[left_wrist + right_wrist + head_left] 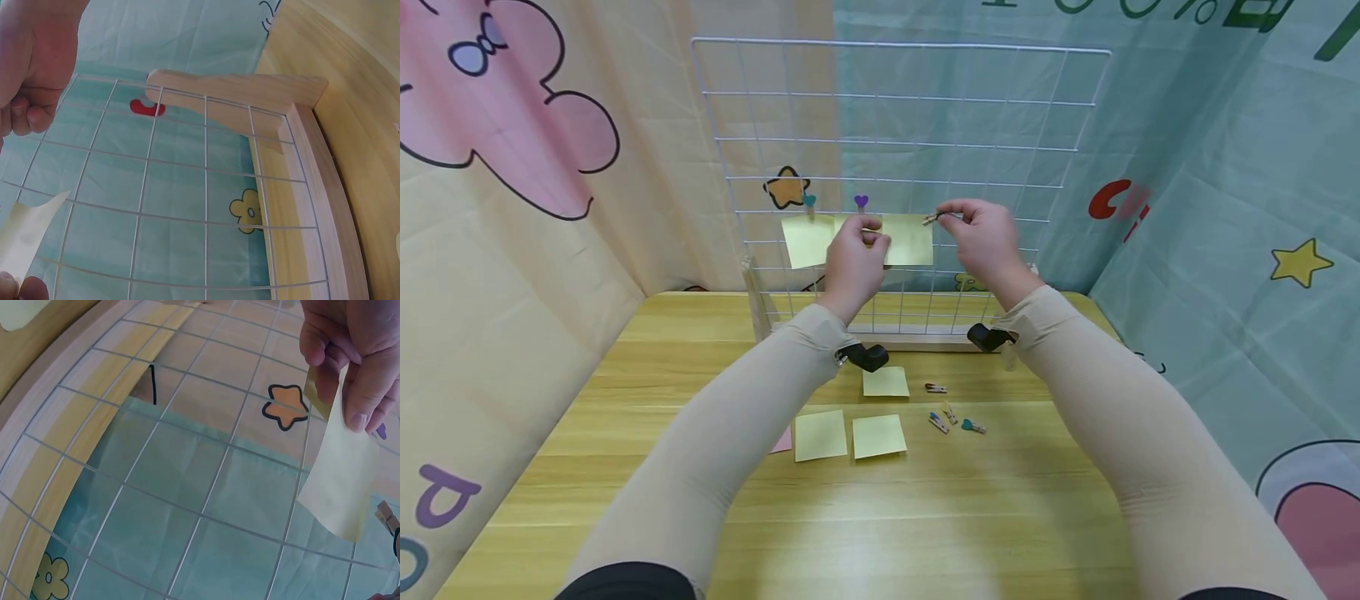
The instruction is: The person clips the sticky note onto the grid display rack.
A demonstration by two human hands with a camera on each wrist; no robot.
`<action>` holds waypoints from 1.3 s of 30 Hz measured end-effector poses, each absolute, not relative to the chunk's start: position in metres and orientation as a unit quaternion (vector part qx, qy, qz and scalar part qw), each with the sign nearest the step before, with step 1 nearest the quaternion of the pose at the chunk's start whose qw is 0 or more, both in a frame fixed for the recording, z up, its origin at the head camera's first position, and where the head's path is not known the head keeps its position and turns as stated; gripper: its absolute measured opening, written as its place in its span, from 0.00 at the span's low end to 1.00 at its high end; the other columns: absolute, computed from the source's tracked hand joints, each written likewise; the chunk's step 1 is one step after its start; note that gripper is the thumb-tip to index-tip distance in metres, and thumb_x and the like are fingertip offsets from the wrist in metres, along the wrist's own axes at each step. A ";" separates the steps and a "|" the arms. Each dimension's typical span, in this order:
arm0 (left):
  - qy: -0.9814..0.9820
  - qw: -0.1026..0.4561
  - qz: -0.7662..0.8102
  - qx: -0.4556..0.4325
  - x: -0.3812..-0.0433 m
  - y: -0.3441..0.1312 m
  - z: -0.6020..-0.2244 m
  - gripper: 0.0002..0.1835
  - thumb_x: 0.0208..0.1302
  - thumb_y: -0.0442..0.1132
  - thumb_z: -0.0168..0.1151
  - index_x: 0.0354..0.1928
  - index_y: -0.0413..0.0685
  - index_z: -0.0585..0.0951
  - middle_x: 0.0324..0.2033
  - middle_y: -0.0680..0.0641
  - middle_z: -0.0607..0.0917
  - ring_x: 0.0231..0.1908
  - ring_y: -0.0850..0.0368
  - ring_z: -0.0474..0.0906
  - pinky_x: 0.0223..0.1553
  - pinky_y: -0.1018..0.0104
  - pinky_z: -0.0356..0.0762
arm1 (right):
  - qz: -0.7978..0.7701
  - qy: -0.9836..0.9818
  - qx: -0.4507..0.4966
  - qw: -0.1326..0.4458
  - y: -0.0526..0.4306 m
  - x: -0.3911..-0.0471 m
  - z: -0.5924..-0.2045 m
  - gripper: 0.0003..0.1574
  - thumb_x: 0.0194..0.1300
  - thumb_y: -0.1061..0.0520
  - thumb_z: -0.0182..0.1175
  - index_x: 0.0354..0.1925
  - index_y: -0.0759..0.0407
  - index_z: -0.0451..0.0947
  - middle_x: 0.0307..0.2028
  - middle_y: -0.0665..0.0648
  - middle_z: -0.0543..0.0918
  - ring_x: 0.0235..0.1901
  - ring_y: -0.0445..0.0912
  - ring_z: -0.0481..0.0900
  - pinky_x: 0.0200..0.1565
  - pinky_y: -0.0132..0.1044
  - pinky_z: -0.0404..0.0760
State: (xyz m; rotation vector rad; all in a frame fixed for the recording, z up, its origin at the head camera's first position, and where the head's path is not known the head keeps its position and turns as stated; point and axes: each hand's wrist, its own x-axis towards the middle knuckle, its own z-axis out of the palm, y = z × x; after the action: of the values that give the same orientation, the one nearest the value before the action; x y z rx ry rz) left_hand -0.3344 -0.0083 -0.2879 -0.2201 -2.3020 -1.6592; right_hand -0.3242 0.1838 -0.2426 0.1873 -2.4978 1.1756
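Left hand pinches curling pale-yellow paper note before white wire grid; right hand pinches small wooden clothespin.

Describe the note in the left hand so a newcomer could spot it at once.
Find the white grid on the table. Across its middle runs a row of yellow notes; take the rightmost note, which the left hand pinches. The others have heart clips on top; this has only a clip in the right hand near its top right corner.
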 end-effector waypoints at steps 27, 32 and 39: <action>-0.757 0.149 -0.630 -0.088 -0.346 -0.005 -0.302 0.10 0.78 0.36 0.61 0.56 0.44 0.79 0.47 0.42 0.84 0.44 0.51 0.84 0.45 0.58 0.90 | 0.404 -0.894 0.064 0.184 0.171 -0.348 -0.241 0.15 0.79 0.51 0.61 0.56 0.51 0.89 0.24 0.48 0.72 0.14 0.39 0.58 0.20 0.33 0.60; -0.747 0.150 -0.642 -0.086 -0.347 -0.003 -0.304 0.09 0.78 0.35 0.60 0.56 0.43 0.79 0.47 0.42 0.84 0.44 0.49 0.86 0.42 0.63 0.90 | 0.399 -0.896 0.061 0.184 0.170 -0.349 -0.241 0.15 0.79 0.52 0.60 0.56 0.49 0.89 0.25 0.48 0.73 0.14 0.39 0.59 0.20 0.33 0.60; -0.751 0.153 -0.637 -0.082 -0.349 -0.001 -0.306 0.09 0.78 0.37 0.61 0.55 0.45 0.79 0.47 0.43 0.84 0.42 0.50 0.86 0.42 0.63 0.90 | 0.386 -0.905 0.057 0.173 0.169 -0.350 -0.240 0.16 0.81 0.52 0.58 0.58 0.49 0.88 0.30 0.51 0.80 0.13 0.39 0.58 0.20 0.33 0.61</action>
State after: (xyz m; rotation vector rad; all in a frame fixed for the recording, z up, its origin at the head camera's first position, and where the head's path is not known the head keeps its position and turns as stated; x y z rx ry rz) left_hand -0.3485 -0.0013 -0.3058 -0.2352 -2.1549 -1.8259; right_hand -0.3505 0.1692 -0.2398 0.1615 -2.5659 1.0939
